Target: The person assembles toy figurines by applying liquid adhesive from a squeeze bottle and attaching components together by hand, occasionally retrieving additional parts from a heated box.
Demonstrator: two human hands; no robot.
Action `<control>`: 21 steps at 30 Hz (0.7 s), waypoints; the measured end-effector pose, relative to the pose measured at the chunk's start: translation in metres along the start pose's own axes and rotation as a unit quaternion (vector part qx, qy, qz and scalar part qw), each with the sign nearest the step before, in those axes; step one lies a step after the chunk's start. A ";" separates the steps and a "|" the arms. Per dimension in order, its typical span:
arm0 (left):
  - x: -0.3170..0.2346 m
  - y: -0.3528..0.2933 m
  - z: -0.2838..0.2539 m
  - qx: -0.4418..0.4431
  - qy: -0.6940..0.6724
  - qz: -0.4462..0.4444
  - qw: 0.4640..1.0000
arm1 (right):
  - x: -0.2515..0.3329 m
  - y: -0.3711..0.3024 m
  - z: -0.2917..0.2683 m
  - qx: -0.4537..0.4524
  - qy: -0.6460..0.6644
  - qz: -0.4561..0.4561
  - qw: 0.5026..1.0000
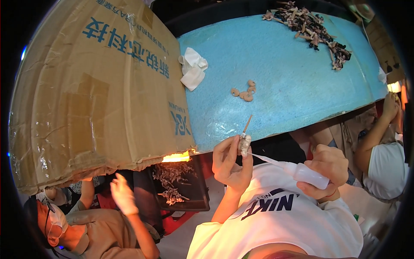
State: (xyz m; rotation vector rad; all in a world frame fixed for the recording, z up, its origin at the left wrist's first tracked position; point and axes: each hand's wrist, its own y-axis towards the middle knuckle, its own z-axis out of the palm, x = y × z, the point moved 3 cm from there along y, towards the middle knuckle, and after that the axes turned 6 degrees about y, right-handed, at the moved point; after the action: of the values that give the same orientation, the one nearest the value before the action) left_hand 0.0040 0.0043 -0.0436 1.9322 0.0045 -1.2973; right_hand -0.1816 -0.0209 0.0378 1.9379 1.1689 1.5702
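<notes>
Between the thumb and fingertips of my left hand [228, 166] is a small pale, lumpy figure-like piece [245, 144]. A thin brown stick [247, 124] points up from its top. My right hand [328, 166] is wrapped round a white squeeze bottle [309, 175], which lies nearly level. The bottle's long thin nozzle [267, 159] reaches left, its tip at or very close to the lower part of the piece. Whether the tip touches, I cannot tell. Both hands are in front of the table's near edge.
On the blue tabletop [276, 103] lie several small tan rounded pieces [248, 96], a crumpled white tissue [193, 73] and a heap of pink and dark parts [312, 28]. A large cardboard sheet [99, 108] borders the left. A dark tray [196, 196] holds more parts. People sit at both sides.
</notes>
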 end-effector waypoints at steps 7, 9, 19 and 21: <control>0.002 -0.003 0.000 -0.003 -0.026 -0.006 1.000 | 0.000 0.003 0.003 0.019 -0.021 0.008 1.000; 0.002 -0.003 0.000 -0.002 -0.023 -0.004 1.000 | 0.000 0.004 0.004 0.020 -0.018 0.008 1.000; 0.001 -0.006 0.000 0.016 -0.037 -0.040 0.998 | -0.002 0.003 0.007 0.019 -0.026 -0.016 0.999; 0.001 -0.007 0.000 0.010 -0.048 -0.040 0.998 | -0.002 0.003 0.008 0.020 -0.028 -0.014 0.999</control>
State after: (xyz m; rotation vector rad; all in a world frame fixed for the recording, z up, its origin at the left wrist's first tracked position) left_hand 0.0023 0.0085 -0.0486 1.9005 0.0210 -1.4475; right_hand -0.1733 -0.0224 0.0367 1.9686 1.2079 1.4781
